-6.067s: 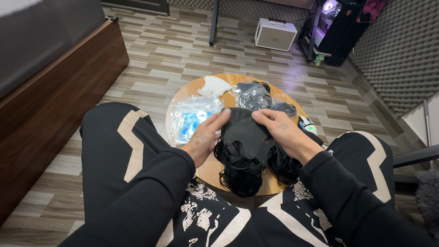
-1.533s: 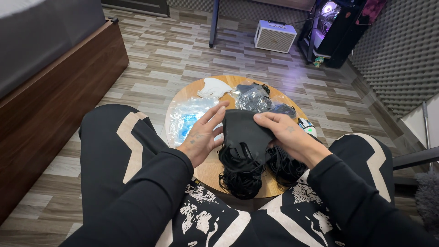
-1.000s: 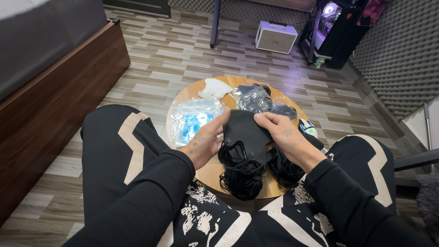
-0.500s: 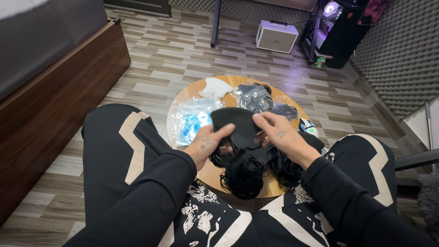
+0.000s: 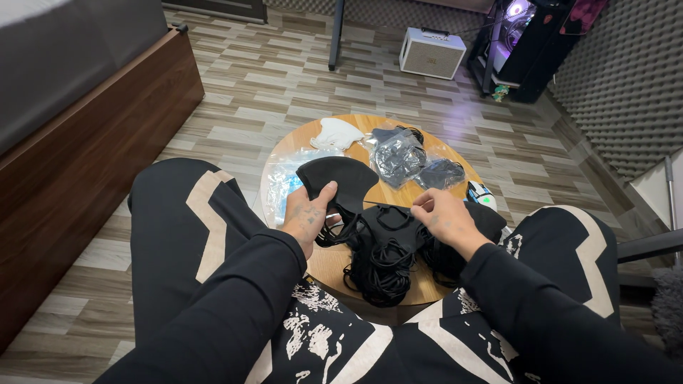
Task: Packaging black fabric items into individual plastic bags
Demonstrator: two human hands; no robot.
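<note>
The person is sitting over a small round wooden table (image 5: 324, 267), knees either side of it, so the work is lying within easy reach of both hands. The left hand (image 5: 307, 215) is pinching a black face mask (image 5: 340, 181) by its lower edge, thumb on top and fingers beneath, holding it fanned open and lifted just clear of the heap, at about 10 o'clock from the table's centre. The right hand (image 5: 440, 217) is closing finger and thumb on a thin black ear loop (image 5: 388, 205) stretched taut toward the left hand; the pull appears to be keeping the strap from snarling in the others. Directly below both hands, at 6 o'clock, a pile of black masks (image 5: 384, 252) is lying with loops tangled together, touching the table's near rim. At 9 o'clock a clear plastic wrapper (image 5: 284, 186) with a pale blue patch inside is lying flat, partly under the held mask. At 12 o'clock a white mask (image 5: 336, 132) is resting alone. At 1 o'clock a crumpled clear bag of dark masks (image 5: 398, 155) is sitting beside a second small dark bundle (image 5: 440, 173). At 3 o'clock a small white object with a green spot (image 5: 482, 195) is showing; its kind cannot be told.
</note>
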